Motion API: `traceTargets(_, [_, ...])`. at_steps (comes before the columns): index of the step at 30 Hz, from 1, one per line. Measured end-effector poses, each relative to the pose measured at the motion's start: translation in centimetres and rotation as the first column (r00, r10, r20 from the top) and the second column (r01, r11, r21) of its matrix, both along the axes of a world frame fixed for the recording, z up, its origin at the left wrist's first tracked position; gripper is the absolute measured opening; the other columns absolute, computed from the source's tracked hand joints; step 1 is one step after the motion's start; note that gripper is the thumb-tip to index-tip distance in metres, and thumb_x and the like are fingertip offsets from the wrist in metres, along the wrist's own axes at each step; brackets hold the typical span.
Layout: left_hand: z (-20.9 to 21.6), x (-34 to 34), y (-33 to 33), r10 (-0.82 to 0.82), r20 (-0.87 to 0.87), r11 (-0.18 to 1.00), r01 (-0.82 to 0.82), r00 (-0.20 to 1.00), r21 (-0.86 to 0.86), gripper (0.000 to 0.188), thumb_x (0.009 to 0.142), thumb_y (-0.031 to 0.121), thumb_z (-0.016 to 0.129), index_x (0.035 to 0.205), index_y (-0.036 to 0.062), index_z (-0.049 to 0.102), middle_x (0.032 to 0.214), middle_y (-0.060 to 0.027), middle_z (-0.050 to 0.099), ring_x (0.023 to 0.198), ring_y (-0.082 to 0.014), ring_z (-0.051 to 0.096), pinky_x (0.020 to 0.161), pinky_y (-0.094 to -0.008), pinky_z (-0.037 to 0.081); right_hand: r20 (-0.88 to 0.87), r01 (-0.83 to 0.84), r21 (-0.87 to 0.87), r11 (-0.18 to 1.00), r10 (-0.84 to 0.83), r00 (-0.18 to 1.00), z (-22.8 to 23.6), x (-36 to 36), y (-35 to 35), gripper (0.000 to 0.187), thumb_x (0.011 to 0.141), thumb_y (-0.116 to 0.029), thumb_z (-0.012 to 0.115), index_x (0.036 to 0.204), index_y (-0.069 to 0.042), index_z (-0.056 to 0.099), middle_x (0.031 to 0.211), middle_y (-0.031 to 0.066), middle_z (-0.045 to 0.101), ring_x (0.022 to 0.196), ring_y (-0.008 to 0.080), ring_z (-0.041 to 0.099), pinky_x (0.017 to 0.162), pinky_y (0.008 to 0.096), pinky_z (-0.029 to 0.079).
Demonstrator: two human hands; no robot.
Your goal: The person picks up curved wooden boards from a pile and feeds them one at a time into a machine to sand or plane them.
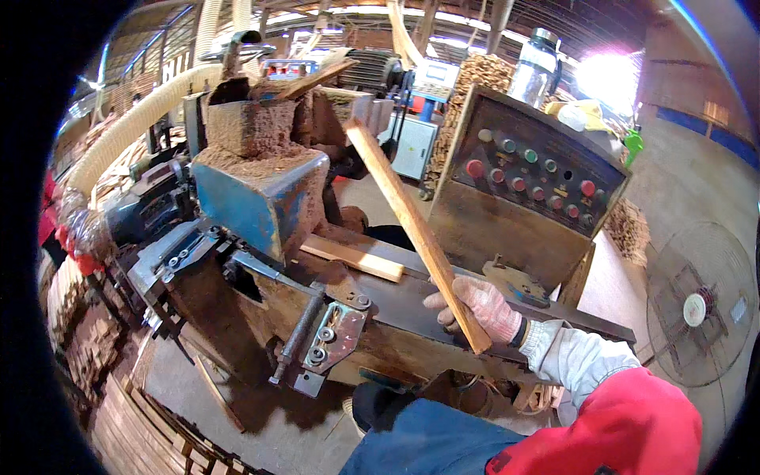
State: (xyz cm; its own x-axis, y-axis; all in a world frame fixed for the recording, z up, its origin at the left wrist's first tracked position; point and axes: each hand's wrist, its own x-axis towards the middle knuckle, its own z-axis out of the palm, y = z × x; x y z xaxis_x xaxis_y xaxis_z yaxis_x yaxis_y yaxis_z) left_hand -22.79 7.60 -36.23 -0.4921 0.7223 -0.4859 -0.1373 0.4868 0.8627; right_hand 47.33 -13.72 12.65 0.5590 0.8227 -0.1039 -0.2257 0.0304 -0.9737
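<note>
My right hand [491,307], in a pale work glove, is closed round the lower end of a long wooden strip [408,222]. The strip slants up and to the left, its far end raised above the machine. Below it, a shorter wooden piece [352,257] lies on the metal bed [431,305] of a woodworking machine. The left end of that piece sits beside a blue hood [261,194] coated in sawdust. My left hand is out of view.
A control panel [538,162] with several buttons stands behind the bed, with a metal flask [534,70] on top. A fan [697,309] is at the right. Stacked wooden strips [146,427] fill the lower left. A ribbed hose [131,119] curves down at the left. A bracket [324,344] juts from the machine's front.
</note>
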Motion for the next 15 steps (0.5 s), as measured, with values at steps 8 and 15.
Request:
traceTargets(8, [5.2, -2.6, -2.2, 0.349, 0.534, 0.852, -0.498, 0.770, 0.161, 0.066, 0.097, 0.053, 0.047, 0.147, 0.0109, 0.048, 0.158, -0.0145, 0.036, 0.145, -0.0291, 0.032, 0.121, -0.0424, 0.008, -0.048, 0.036, -0.166, 0.985, -0.045, 0.998, -0.8, -2.0, -1.9, 0.049, 0.099, -0.029, 0.063, 0.136, -0.001, 0.049, 0.115, 0.0118, 0.066, 0.084, 0.0136, 0.063, 0.076, 0.0312, 0.057])
traceTargets(15, [21.5, 4.5, -9.6, 0.385, 0.486, 0.847, -0.509, 0.785, 0.151, 0.056, 0.089, 0.040, 0.066, 0.139, 0.0171, 0.058, 0.143, -0.0163, 0.054, 0.133, -0.0301, 0.047, 0.113, -0.0452, 0.033, -0.254, 0.119, 0.006, 0.993, -0.113, 0.961, -2.2, -3.1, 2.6, 0.045, 0.099, -0.029, 0.062, 0.133, -0.001, 0.051, 0.108, 0.0088, 0.067, 0.083, 0.0142, 0.063, 0.074, 0.0290, 0.056])
